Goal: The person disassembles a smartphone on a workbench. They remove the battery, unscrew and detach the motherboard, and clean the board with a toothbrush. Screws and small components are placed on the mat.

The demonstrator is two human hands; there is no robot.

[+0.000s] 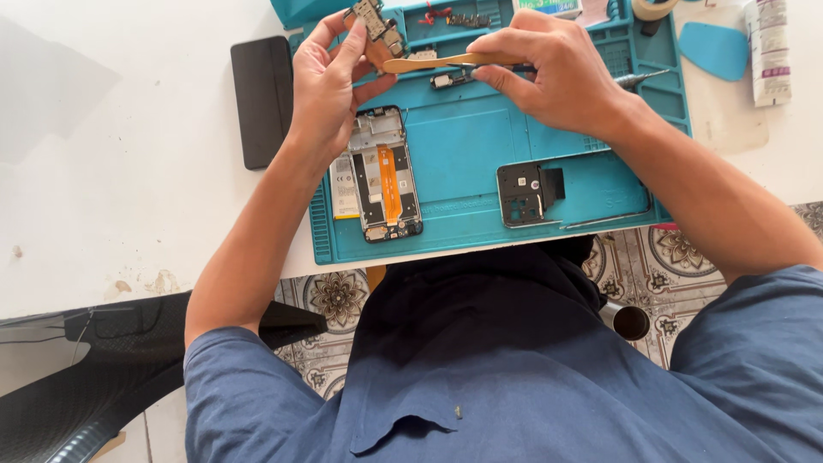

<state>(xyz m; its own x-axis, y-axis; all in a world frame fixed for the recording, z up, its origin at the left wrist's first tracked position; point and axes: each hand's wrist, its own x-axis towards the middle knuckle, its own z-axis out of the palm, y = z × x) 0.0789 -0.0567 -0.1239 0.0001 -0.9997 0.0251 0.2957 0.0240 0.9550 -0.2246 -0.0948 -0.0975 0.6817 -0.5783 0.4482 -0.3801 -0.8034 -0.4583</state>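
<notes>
On the white counter (pixel 129 154), a teal repair mat (pixel 463 163) with raised compartments along its far edge. At its left margin, off the mat, a black rectangular slab (pixel 261 99) lying flat. On the mat's left part, an opened phone body (pixel 381 176), face down, with an orange ribbon cable (pixel 388 171) running lengthwise down its middle. Toward the mat's near right corner, a separated grey inner frame (pixel 531 193) with camera cut-outs, well apart from the phone body. Above the mat's far edge, left hand (pixel 330 81), fingers curled, pinching a small circuit board (pixel 377 26) between thumb and fingertips, held up off the mat. Right beside it, right hand (pixel 557 73), fingers pressed together, gripping a thin wooden spudger (pixel 437 62) held roughly level, its flat tip close under the circuit board near the left thumb; contact hard to tell. Off the mat's far right corner, a blue plectrum-shaped pry tool (pixel 716 47). In the mat's far trays, tiny loose parts, too small to identify.
</notes>
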